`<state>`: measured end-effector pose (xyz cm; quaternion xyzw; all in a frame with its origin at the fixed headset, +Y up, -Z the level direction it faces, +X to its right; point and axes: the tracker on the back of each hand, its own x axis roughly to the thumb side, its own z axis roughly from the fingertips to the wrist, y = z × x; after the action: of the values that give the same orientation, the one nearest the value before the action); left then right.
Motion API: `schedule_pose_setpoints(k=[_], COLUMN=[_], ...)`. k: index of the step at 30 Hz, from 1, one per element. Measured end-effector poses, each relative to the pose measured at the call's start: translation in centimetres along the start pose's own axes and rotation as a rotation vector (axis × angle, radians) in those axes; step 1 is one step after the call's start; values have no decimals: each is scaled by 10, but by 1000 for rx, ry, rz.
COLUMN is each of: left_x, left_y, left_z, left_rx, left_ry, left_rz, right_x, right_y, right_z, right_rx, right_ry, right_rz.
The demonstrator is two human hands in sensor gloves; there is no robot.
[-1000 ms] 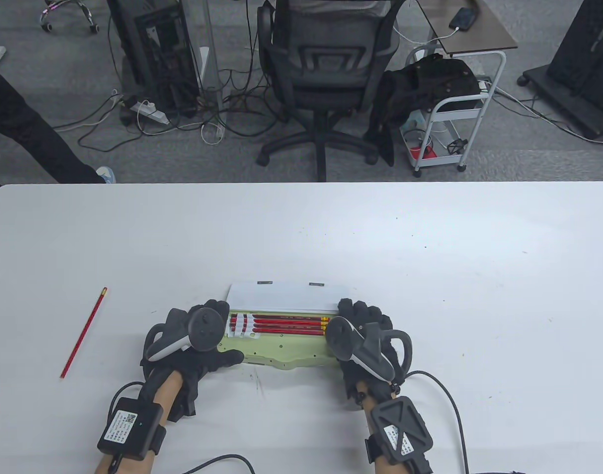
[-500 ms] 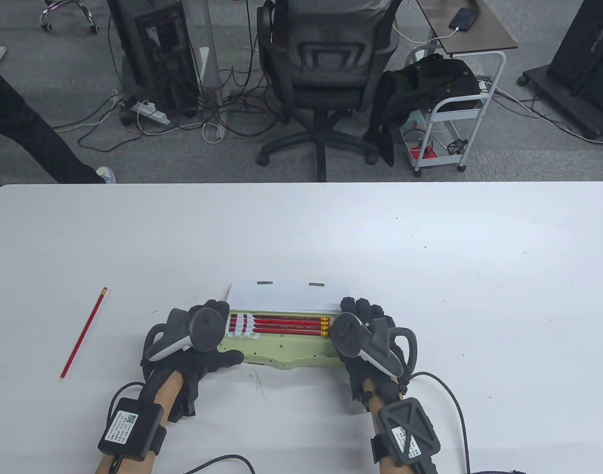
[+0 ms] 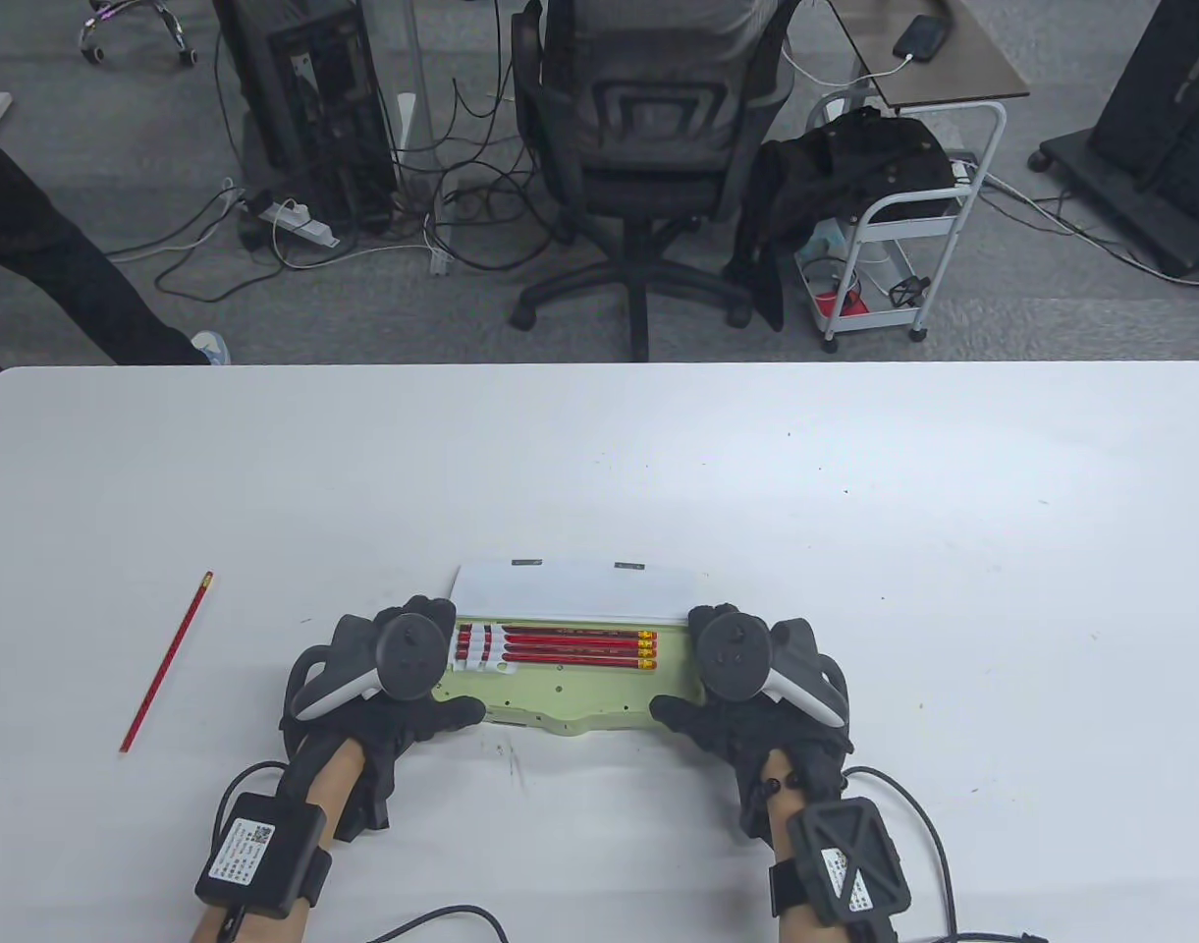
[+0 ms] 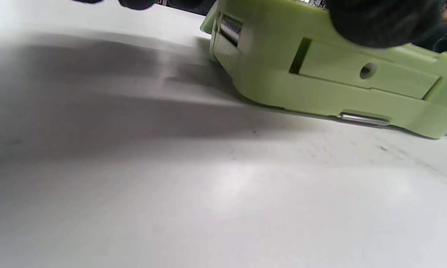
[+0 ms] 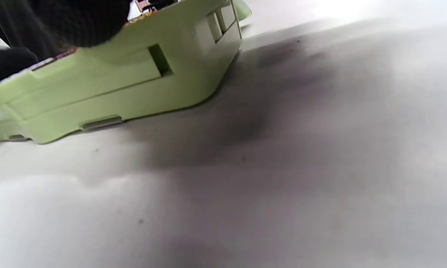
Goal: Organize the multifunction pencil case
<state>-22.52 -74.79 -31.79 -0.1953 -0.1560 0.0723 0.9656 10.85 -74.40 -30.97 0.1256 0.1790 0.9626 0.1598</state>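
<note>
Pencil case (image 3: pixel 570 702) between left hand (image 3: pixel 383 688), right hand (image 3: pixel 756 693)

Beyond table (image 3: pixel 854 471), well past fingertips: office chair (image 3: pixel 648 147), white cart (image 3: pixel 903 255) w/ black bag (image 3: pixel 854 172), power strip (image 3: pixel 299 221) & cables, phone (image 3: pixel 921 36) on side desk.

pencil case (image 3: pixel 560 699): 1 | pencils in case (image 3: pixel 570 648): 4 | loose pencil (image 3: pixel 166 661): 1 | gloved hands (image 3: pixel 388 702): 2

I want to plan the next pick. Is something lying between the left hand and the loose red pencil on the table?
Nothing visible: only bare white table lies between the left hand and the loose red pencil.
</note>
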Motion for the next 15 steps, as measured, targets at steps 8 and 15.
schedule_pose_setpoints(k=[8, 15], left_x=[-8, -70], left_y=[25, 80], left_z=[17, 67], left_rx=[67, 306], left_ry=[32, 329], left_rz=[37, 94], right_x=[1, 1], right_y=[0, -1], right_z=[1, -1], right_rx=[-7, 6], right_ry=[3, 9], right_rz=[-17, -28])
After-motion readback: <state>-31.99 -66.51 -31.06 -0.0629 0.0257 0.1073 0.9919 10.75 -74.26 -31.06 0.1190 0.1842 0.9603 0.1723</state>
